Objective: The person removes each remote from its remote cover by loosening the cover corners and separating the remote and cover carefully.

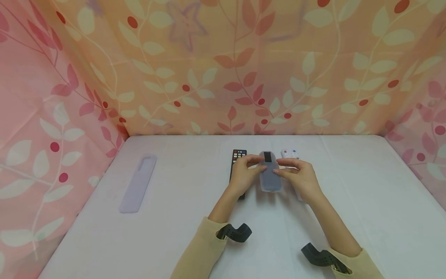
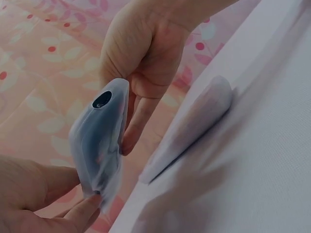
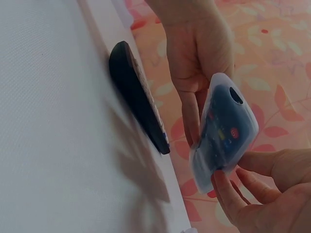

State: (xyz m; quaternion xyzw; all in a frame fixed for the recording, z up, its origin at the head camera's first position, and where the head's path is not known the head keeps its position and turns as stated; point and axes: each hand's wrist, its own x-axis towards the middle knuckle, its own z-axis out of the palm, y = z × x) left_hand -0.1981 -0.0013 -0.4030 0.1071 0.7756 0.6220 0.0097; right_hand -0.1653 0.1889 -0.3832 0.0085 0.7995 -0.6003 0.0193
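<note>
Both hands hold a dark remote control (image 3: pixel 222 136) inside a translucent cover (image 1: pixel 271 181), lifted above the table. My left hand (image 1: pixel 241 175) pinches its left edge near the top, and my right hand (image 1: pixel 303 179) pinches the right edge. Through an opening in the cover's upper part, a black patch shows in the head view. In the right wrist view, coloured buttons show faintly through the cover. A black remote control (image 1: pixel 239 154) lies beneath the left hand, partly hidden by it. Beneath the right hand lies a white remote control (image 1: pixel 289 154), also partly hidden.
Far to the left on the white table (image 1: pixel 181 232) lies another translucent, lavender-looking cover (image 1: pixel 138 186) with a cutout at its top. Patterned cloth (image 1: pixel 223 69) hangs behind the table and along both sides.
</note>
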